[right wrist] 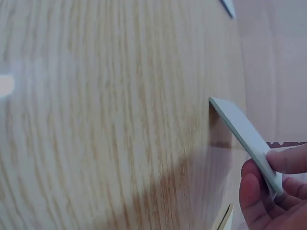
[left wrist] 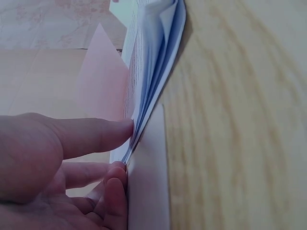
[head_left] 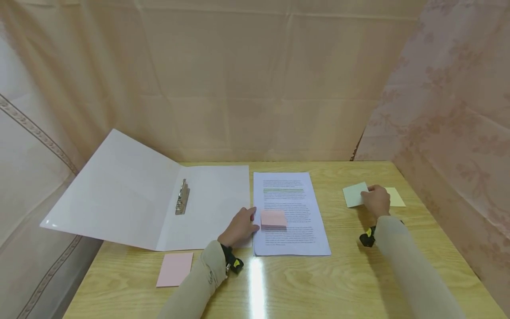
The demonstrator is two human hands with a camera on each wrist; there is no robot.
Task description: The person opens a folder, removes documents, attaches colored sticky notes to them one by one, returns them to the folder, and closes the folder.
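My right hand (head_left: 376, 201) pinches a pale green sticky note pad (head_left: 354, 195) between thumb and fingers. In the right wrist view the green pad (right wrist: 242, 132) is tilted, one end raised in the fingers (right wrist: 252, 196). My left hand (head_left: 241, 228) is at the left edge of a stack of printed sheets (head_left: 288, 186), its thumb (left wrist: 96, 136) and fingertips pinching that edge. The sheets (left wrist: 156, 52) fan apart slightly along the near side. A pink sticky note (head_left: 273, 218) is on the top page, its free end lifted, below a green highlighted line.
Left of the stack lies an open white folder (head_left: 215, 190) with a metal clip (head_left: 182, 197), its cover (head_left: 115, 195) raised at a slant. A pink sticky pad (head_left: 174, 269) sits in front of it. A yellow pad (head_left: 396, 197) lies beside the right hand. Curtains surround the wooden table (head_left: 318, 283).
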